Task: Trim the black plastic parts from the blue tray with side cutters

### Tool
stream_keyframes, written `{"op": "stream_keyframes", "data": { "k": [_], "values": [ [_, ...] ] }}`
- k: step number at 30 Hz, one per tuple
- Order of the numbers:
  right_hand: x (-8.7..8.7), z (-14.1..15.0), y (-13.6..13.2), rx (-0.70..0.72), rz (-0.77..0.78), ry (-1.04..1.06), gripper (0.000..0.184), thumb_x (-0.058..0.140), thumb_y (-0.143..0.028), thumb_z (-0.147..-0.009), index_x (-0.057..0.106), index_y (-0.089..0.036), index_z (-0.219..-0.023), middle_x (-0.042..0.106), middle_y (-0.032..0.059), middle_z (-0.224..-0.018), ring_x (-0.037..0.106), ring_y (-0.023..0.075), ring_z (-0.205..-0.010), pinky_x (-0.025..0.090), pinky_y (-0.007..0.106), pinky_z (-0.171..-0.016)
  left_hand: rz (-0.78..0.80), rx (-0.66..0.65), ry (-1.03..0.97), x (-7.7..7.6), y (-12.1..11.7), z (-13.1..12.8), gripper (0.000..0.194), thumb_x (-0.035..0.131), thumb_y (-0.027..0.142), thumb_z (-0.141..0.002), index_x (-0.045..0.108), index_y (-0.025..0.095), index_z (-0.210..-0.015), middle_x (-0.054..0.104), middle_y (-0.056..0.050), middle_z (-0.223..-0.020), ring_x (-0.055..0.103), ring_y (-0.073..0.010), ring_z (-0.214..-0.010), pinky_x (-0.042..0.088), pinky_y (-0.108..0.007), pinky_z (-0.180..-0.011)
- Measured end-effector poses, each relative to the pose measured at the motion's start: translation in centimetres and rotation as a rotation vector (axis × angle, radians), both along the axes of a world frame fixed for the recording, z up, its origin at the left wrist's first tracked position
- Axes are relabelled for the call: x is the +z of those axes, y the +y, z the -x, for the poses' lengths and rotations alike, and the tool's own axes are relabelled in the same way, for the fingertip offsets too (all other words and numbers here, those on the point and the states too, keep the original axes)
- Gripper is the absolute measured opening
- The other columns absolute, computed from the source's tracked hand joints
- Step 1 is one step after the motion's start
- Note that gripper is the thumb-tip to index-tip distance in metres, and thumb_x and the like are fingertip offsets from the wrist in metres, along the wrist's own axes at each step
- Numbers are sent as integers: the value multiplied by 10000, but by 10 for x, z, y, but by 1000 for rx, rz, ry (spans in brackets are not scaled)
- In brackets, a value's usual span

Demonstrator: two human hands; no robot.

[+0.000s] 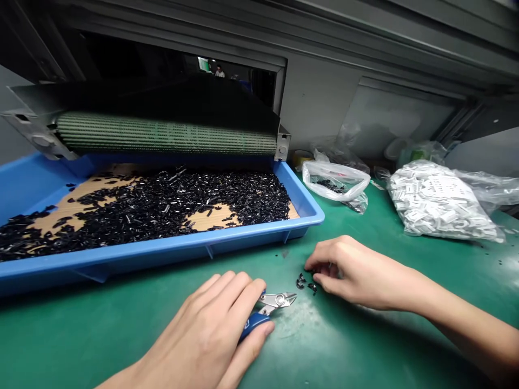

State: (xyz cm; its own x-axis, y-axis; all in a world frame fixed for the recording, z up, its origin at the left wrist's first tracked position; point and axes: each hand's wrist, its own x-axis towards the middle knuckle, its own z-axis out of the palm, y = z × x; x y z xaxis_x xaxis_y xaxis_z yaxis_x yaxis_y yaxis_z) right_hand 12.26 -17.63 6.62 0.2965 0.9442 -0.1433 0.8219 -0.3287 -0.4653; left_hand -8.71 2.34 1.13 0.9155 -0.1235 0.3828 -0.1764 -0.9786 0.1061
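My left hand lies at the bottom middle, wrapped around the blue grips of a pair of side cutters, whose steel jaws point right. My right hand reaches in from the right with curled fingers. Its fingertips are among a small cluster of black plastic parts on the green work mat. I cannot tell whether those fingertips pinch a part.
A shallow blue tray heaped with black plastic parts stands left. Behind it is a machine with a green ribbed roller. A clear bag holding black parts and a large bag of white parts lie at the back right.
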Motion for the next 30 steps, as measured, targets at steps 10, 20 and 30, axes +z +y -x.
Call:
{"op": "stream_keyframes", "data": {
  "k": [10,20,30],
  "values": [
    [-3,19,19,65,-2,-80,76,639,-150,-947,693,-198,-921,688,27,-936,640,190,-891,450,280,-761,45,14,-44,1,-2,2,269,437,379,-1082,559,240,-1277,707,-32,-1163,686,-236,-1016,533,-379,-892],
    [-13,17,26,-141,44,1,124,597,-95,-689,678,-184,-719,535,-50,-580,433,112,-543,321,236,-504,10,7,-115,-7,8,6,286,465,426,-1077,547,265,-1299,723,-8,-1165,703,-221,-1034,526,-351,-913],
    [47,-72,10,-504,-210,-234,194,657,-195,-821,802,-145,-941,760,39,-710,700,188,-667,517,253,-634,-3,17,-150,-9,10,4,272,463,418,-1069,559,255,-1263,731,-19,-1129,706,-221,-991,531,-335,-864]
  ]
}}
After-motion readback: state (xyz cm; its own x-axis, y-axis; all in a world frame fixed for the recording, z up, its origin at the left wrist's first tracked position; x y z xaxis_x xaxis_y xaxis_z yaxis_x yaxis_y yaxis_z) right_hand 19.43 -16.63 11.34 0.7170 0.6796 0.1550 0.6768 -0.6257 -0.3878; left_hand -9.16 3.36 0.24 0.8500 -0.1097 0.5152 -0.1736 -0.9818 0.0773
